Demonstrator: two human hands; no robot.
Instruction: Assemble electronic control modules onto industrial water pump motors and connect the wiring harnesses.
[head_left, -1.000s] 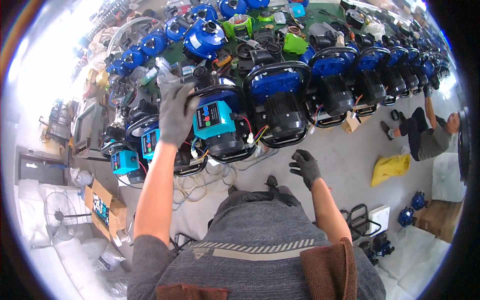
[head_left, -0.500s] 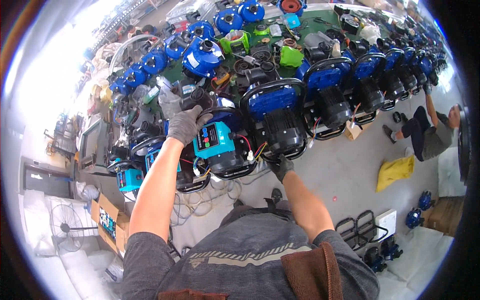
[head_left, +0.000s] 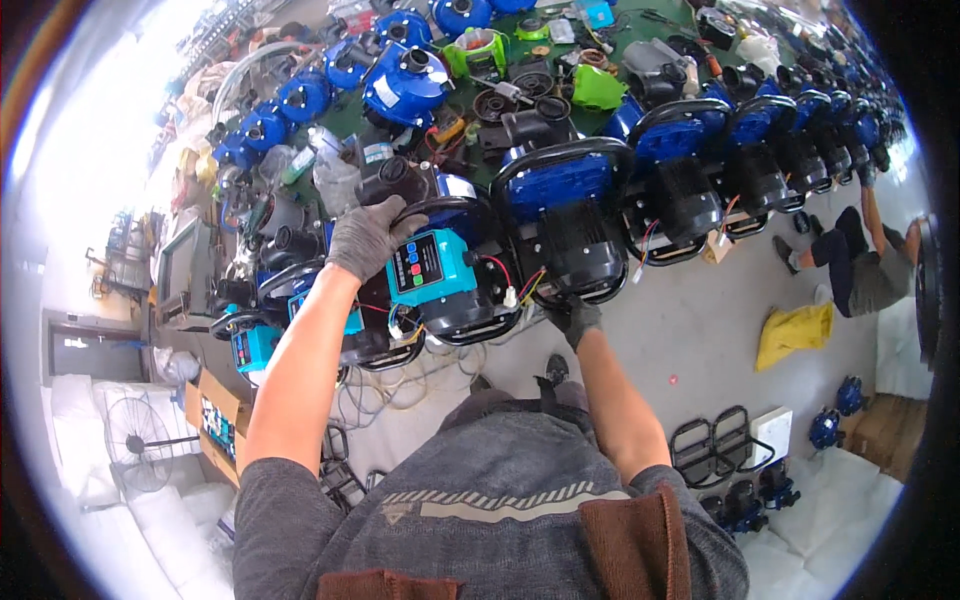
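My left hand (head_left: 368, 240), in a grey glove, is closed round the black tube handle of a pump with a teal control box (head_left: 434, 268). A red wire and a white connector hang from that box's right side. My right hand (head_left: 577, 322), also gloved, grips low at the frame bar of the neighbouring pump (head_left: 580, 248), whose black finned motor has no teal box. Its fingertips are partly hidden under the bar. Loose coloured wires stick out between these two pumps.
More framed blue-and-black pumps (head_left: 685, 195) line the bench edge to the right. Blue pump housings (head_left: 405, 85) and green parts (head_left: 598, 88) crowd the green bench top. Hoses (head_left: 385, 390) lie on the floor. Another person (head_left: 870, 260) works at far right, near a yellow sack (head_left: 795, 335).
The view has shifted slightly, with the pumps on the right sitting farther right. Both hands keep their places on the pump frames.
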